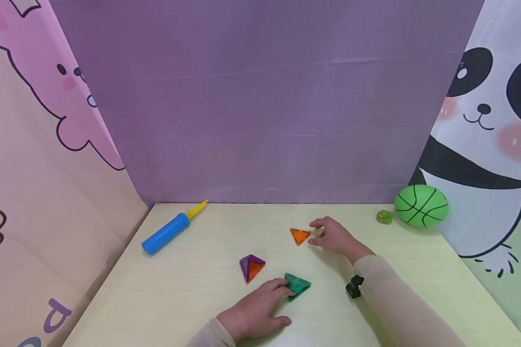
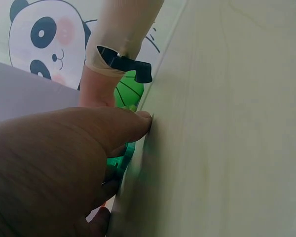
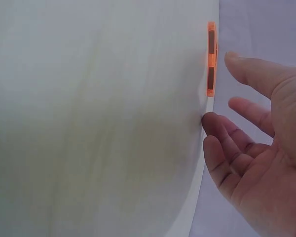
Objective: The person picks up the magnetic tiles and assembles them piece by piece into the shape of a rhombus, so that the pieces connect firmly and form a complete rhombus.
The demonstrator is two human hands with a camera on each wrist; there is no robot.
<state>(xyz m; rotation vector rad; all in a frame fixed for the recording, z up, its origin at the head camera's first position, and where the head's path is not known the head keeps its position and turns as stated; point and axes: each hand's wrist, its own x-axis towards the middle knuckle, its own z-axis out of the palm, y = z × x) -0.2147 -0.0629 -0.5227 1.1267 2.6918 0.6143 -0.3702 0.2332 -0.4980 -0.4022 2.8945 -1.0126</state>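
My left hand (image 1: 256, 308) rests low over the table, fingertips on a green triangular magnetic tile piece (image 1: 299, 285) and thumb held apart from it. In the left wrist view the thumb (image 2: 126, 126) is stretched out, and the green piece (image 2: 119, 162) shows partly behind the fingers. Farther back, my right hand (image 1: 336, 236) reaches beside a flat orange triangle tile (image 1: 300, 235), fingers loosely bent and spread. Seen from the right wrist, a gap separates the thumb from the orange tile (image 3: 211, 59). A purple and orange pyramid of tiles (image 1: 252, 268) stands left of the green piece.
A blue pump with a yellow nozzle (image 1: 167, 233) lies at the back left of the table. At the back right are a green ball (image 1: 421, 206) and a small green object (image 1: 384, 217). A purple cloth (image 1: 269, 120) hangs behind the table; printed panels flank both sides.
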